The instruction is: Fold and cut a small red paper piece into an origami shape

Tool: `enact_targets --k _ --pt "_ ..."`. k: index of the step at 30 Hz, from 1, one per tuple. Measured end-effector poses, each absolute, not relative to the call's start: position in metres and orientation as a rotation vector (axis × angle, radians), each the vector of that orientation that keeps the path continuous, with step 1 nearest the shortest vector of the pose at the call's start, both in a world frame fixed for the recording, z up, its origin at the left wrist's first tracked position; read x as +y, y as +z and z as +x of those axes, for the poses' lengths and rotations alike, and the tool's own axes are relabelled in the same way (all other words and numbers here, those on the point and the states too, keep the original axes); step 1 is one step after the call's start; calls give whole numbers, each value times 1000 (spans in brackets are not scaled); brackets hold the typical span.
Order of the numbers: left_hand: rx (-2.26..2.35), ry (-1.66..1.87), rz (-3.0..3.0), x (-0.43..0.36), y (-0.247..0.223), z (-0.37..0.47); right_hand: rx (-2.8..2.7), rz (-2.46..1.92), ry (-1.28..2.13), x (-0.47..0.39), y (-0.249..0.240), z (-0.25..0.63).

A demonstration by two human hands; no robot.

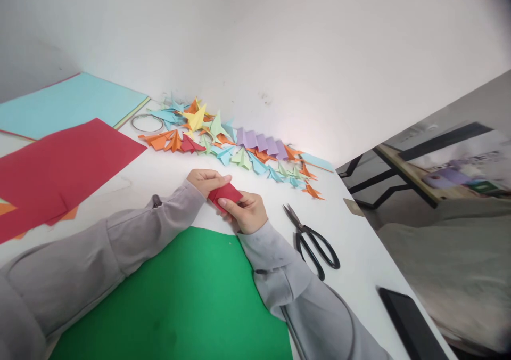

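Between my two hands is a small folded piece of red paper [228, 193], held above the white table just past a green sheet [179, 291]. My left hand [206, 181] pinches its left side, thumb along the upper edge. On the right side, my right hand [248, 211] grips the paper with the thumb lying on top and the fingers underneath, partly hidden. Beyond the hands lie many small folded paper pieces [195, 117] in orange, blue, green, yellow and red, and a row of purple ones [261, 142].
Black-handled scissors [311, 243] lie right of my right hand. A black phone-like slab [411, 322] is near the right table edge. Large red paper [75, 163] and light blue sheets [75, 104] lie on the left, near a roll of tape [147, 122]. A wall stands behind.
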State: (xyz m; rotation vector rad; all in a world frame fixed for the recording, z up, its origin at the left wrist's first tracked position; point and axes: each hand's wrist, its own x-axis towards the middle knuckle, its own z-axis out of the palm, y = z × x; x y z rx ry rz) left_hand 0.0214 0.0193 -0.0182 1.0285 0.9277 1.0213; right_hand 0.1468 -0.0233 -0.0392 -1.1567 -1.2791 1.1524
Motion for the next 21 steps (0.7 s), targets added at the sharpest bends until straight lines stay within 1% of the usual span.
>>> enact_targets --k 6,11,18,21 --pt "890 1036 991 24 -24 19 -1180 -1149 1187 -24 -37 145" --pt "929 1092 1080 24 -26 21 -1117 -1177 1162 -23 -38 147" --pt "849 1015 1156 18 -22 24 -909 -1108 1116 -14 -41 153" --pt "846 1002 1090 21 -25 23 -915 -1076 1107 -12 -42 155"
